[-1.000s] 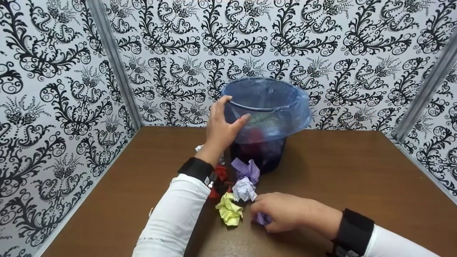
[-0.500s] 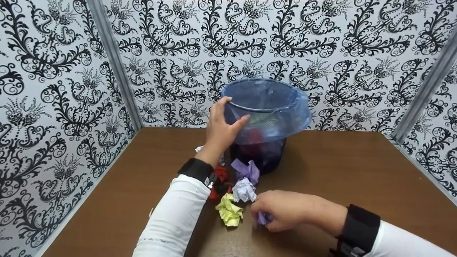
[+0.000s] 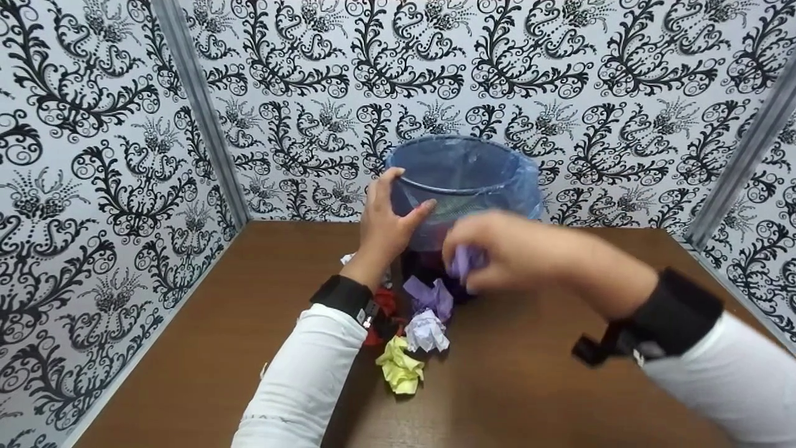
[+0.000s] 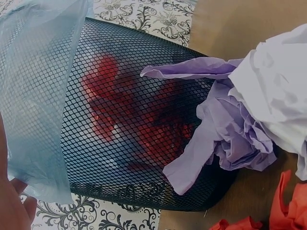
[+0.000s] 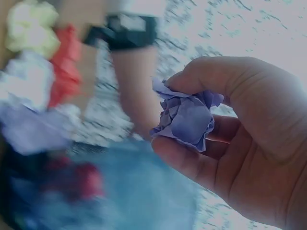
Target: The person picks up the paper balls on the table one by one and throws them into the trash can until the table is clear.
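Observation:
My right hand (image 3: 522, 249) is raised off the table in front of the wastebasket, pinching a crumpled purple paper (image 5: 187, 120) between thumb and fingers. My left hand (image 3: 387, 218) holds the left side of the wastebasket (image 3: 457, 186), its index fingertip at the rim and thumb against the liner. The basket is black mesh, lined with a translucent blue bag (image 4: 36, 115) folded over the rim. Red crumpled paper (image 4: 112, 81) shows through its mesh. Outside, by its base, lie a purple paper ball (image 3: 430, 297), a white one (image 3: 426, 331) and a yellow one (image 3: 401, 366).
Red crumpled papers (image 3: 384, 302) lie beside the left wrist, partly hidden by the forearm. The brown table (image 3: 597, 386) ends against patterned back and side walls (image 3: 298, 124). Black bands (image 3: 675, 311) circle both wrists.
My right hand has lifted the purple paper from the table and moved it up and forward to the front of the wastebasket. The left hand stays where it was.

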Available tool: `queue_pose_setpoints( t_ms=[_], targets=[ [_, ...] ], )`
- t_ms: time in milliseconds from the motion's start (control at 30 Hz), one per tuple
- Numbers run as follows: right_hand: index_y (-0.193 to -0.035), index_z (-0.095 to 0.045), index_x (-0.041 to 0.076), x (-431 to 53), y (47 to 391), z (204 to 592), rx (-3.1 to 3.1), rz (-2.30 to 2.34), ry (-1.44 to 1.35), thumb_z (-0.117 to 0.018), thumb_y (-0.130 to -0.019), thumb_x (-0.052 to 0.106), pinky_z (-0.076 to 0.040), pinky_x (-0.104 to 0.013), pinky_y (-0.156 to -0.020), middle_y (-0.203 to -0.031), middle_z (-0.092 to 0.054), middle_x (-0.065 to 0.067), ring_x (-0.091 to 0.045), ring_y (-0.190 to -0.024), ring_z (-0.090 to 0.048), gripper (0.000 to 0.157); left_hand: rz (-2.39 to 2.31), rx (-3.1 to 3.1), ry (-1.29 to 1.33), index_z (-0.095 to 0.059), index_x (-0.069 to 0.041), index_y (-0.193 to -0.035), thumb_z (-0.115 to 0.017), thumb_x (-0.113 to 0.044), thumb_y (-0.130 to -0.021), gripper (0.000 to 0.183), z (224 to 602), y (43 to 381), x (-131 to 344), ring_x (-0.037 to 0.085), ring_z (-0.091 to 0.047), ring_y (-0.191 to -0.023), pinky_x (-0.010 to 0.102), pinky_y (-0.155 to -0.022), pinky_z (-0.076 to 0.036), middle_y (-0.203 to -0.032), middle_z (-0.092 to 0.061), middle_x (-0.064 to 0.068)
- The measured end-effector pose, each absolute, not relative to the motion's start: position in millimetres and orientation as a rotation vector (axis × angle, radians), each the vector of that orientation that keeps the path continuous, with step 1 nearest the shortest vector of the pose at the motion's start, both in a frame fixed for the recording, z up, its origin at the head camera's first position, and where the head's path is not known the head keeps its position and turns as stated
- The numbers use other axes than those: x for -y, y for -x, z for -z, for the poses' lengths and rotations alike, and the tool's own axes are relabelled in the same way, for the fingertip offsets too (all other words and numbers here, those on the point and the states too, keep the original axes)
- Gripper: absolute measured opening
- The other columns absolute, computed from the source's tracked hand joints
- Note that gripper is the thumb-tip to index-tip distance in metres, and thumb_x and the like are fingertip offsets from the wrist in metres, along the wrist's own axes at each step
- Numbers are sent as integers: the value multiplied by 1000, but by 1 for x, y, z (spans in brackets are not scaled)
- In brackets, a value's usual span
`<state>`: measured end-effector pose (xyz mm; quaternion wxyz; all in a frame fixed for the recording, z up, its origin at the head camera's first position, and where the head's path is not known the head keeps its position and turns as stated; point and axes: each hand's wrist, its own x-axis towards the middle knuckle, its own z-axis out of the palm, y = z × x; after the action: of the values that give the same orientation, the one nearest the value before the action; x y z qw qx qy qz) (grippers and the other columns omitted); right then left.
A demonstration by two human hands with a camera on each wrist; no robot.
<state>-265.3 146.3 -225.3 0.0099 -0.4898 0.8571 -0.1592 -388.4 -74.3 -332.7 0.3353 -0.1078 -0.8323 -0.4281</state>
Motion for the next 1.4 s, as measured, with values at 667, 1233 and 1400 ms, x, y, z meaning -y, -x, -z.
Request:
queue_pose_setpoints(
  t_ms=[667, 1233, 1400],
  targets=[
    [-115, -70, 16, -181, 338, 131, -3092, 638, 917, -75, -85, 14, -58, -24, -74, -109, -66, -8, -24, -94, -63, 31, 1149, 2151, 304, -43, -36, -143, -76, -68, -78, 79, 333, 389, 74, 24, -58, -118, 45, -95, -53, -141, -51, 4],
    [-132, -62, 13, -195, 368, 140, -3144, 702, 745, -73, -85, 17, -58, -26, -74, -126, -59, -13, -28, -100, -61, 48, 1160, 2147, 311, -43, -37, -143, -74, -71, -78, 80, 333, 390, 74, 24, -59, -115, 44, -92, -54, -142, -50, 4],
    [-130, -63, 13, -194, 372, 145, -3142, 715, 751, -73, -85, 16, -58, -28, -75, -125, -59, -13, -28, -99, -62, 46, 1161, 2154, 302, -42, -37, -143, -74, -71, -78, 81, 333, 388, 74, 25, -59, -118, 45, -94, -54, -145, -49, 5]
  ],
)
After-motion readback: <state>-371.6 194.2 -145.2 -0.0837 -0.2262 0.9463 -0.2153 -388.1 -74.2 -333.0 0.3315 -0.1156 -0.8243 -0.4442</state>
